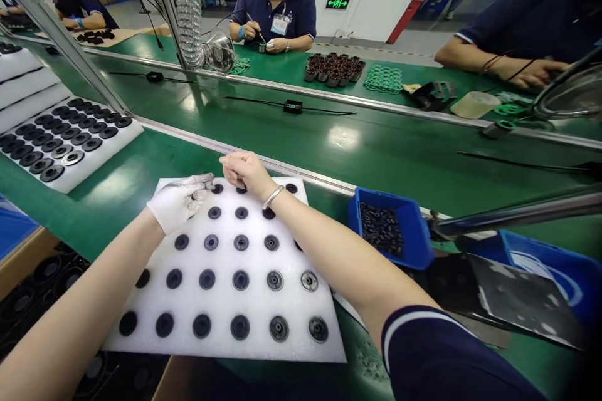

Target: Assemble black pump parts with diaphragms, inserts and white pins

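Now, over the far edge of the white foam, the gloved left grip hung right beside a back-row disc, fingers curled; whether it held anything, I couldn't tell. The bare right grip was bunched above that same row, contents hidden too. Black discs sat flat in spaced rows, the foam on the table. Good handling, I'd judge, meant a light rim touch, straight down, clear of neighbours. Labels? A green arrowed exit sign; the co-worker's badge was too small to read.
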`<state>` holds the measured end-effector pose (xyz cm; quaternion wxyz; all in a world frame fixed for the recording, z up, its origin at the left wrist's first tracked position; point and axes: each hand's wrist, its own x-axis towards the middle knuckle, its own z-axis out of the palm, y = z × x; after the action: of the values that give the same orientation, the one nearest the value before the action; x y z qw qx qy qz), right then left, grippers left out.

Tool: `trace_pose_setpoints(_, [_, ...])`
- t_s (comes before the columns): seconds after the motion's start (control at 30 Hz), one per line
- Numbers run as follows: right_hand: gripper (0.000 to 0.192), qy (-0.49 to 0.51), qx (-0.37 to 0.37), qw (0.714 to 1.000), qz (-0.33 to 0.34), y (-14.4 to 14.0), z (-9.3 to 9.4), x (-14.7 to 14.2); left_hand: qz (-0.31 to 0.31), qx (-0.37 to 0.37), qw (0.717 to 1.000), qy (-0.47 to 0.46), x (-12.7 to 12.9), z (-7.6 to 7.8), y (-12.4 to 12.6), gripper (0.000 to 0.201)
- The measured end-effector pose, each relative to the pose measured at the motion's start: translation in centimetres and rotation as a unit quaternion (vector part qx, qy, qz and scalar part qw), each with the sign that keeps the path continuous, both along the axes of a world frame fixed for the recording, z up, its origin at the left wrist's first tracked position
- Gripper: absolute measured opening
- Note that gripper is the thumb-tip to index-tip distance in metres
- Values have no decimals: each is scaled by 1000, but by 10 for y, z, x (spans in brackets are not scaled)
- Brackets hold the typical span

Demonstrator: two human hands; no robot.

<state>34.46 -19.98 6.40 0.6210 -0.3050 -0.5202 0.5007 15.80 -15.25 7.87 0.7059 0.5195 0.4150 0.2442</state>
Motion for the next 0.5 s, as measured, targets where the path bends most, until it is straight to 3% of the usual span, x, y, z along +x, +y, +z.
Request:
trace_pose_setpoints(0.1, [54,-16,-11,999,-46,0,0,-4,9,-94,994,-50,-2,-3,-17,20])
trace_pose_setpoints(0.17, [55,-28,-4,997,-76,0,8,-7,17,-108,992,-66,0,-4,-27,16])
trace_pose_setpoints(0.27, [52,-6,42,993,-114,-4,37,-10,24,-52,997,-48,3,-3,-36,26])
trace_pose_setpoints(0.4, [44,47,72,989,-120,-20,85,-13,-36,-1,999,6,3,1,-41,35])
trace_pose_setpoints(0.5, [43,77,54,991,-99,-40,99,-18,-92,55,994,38,4,1,-46,33])
